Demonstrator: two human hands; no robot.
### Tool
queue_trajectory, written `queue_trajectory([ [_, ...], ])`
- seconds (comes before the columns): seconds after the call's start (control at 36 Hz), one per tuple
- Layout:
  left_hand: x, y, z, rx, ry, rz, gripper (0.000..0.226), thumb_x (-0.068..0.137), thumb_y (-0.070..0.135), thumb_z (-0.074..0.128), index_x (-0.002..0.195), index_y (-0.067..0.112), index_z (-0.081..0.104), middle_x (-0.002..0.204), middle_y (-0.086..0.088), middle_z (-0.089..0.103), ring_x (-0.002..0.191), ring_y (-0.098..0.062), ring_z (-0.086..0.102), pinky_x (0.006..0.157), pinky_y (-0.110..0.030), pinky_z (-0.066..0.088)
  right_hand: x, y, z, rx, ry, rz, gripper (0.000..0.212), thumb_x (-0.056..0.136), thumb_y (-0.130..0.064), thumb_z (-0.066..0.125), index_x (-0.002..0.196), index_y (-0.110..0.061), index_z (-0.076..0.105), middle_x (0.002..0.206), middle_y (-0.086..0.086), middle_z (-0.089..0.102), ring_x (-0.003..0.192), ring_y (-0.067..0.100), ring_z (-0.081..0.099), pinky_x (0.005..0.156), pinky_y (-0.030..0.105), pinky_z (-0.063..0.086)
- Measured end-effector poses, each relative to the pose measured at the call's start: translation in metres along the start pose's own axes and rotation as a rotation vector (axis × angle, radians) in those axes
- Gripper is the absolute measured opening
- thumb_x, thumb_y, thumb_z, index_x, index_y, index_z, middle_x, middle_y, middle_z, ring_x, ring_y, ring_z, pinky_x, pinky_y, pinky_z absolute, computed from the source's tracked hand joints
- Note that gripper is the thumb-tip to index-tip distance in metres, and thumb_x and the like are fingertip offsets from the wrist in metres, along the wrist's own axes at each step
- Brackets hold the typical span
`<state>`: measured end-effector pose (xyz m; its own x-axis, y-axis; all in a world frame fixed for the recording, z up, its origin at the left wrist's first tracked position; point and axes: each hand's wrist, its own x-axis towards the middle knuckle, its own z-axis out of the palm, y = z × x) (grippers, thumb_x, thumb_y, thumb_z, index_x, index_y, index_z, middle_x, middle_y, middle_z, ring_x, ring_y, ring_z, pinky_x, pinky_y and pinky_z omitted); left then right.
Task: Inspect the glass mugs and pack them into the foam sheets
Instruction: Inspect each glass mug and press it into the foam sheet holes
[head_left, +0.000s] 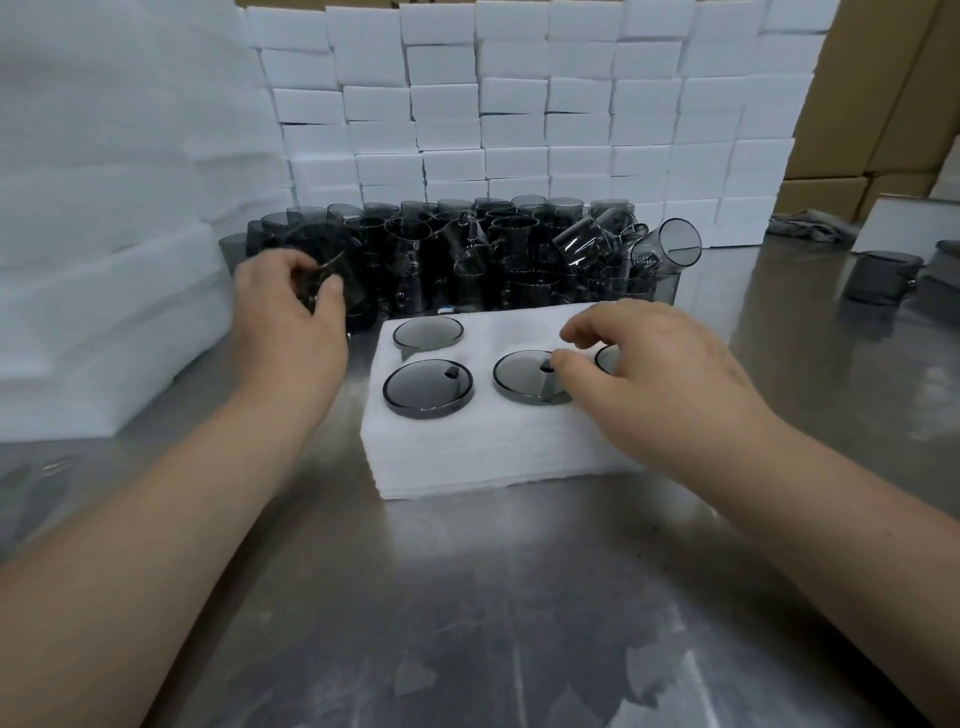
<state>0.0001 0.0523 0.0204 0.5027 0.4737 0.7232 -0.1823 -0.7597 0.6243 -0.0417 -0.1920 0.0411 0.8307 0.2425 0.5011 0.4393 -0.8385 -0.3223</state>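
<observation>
Left fingers (332, 287): clenched round one grey held mug (357, 292), at the near left end of the mug pile (467, 249). The picture is blurred here.
Right fingers (582, 325): loosely bent above the foam block (467, 457). My thumb tip touches the rim of the middle mug (522, 376); I cannot tell if I grasp it or only touch it.
Packed mugs (428, 388): sunk in the holes of the foam block, two to the left of my right fingers, one partly hidden under them.
Surface (467, 597): grey metal, carrying block and pile.
White boxes (519, 104): stacked beyond the pile.
</observation>
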Motion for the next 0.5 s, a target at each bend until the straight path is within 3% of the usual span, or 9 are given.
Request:
queue_trajectory([
  [0.14,-0.009,0.042,-0.017,-0.301,-0.019,0.087,0.014,0.082,0.035,0.053,0.091,0.040,0.044,0.109,-0.009,0.060,0.088,-0.008,0.056,0.080,-0.021,0.044,-0.003,-0.003,-0.003,0.120,0.058,-0.036,0.046,0.075,-0.050,0.038,0.114,-0.033,0.056,0.098,-0.023,0.051,0.102,0.003,0.044,0.076,0.024,0.029],
  [0.22,-0.018,0.065,-0.028,-0.464,-0.052,0.170,0.017,0.082,0.036,0.051,0.096,0.042,0.042,0.102,0.005,0.061,0.085,-0.003,0.057,0.078,-0.021,0.046,-0.006,-0.004,-0.004,0.254,0.077,-0.083,0.049,0.078,-0.056,0.042,0.122,-0.036,0.049,0.096,-0.028,0.050,0.093,-0.004,0.040,0.073,0.015,0.031],
  [0.28,-0.026,0.076,-0.031,-0.594,-0.126,0.238,0.021,0.083,0.033,0.050,0.101,0.037,0.041,0.099,0.014,0.055,0.086,0.001,0.055,0.080,-0.022,0.046,-0.008,-0.005,-0.003,0.364,0.069,-0.104,0.054,0.077,-0.054,0.046,0.128,-0.035,0.043,0.101,-0.028,0.052,0.100,-0.005,0.044,0.082,0.014,0.033],
  [0.39,-0.043,0.086,-0.030,-0.751,-0.307,0.293,0.026,0.081,0.029,0.051,0.105,0.032,0.040,0.102,0.008,0.053,0.086,0.004,0.054,0.072,-0.013,0.046,-0.011,-0.006,-0.001,0.526,0.045,-0.148,0.071,0.073,-0.056,0.050,0.137,-0.033,0.031,0.111,-0.028,0.051,0.111,-0.010,0.044,0.091,0.011,0.035],
  [0.5,-0.052,0.085,-0.028,-0.775,-0.415,0.267,0.029,0.078,0.032,0.056,0.105,0.031,0.045,0.103,0.010,0.058,0.093,-0.005,0.059,0.084,-0.031,0.047,-0.012,-0.005,0.000,0.661,0.023,-0.152,0.087,0.067,-0.062,0.047,0.144,-0.032,0.019,0.125,-0.025,0.048,0.120,-0.014,0.039,0.095,0.010,0.034],
])
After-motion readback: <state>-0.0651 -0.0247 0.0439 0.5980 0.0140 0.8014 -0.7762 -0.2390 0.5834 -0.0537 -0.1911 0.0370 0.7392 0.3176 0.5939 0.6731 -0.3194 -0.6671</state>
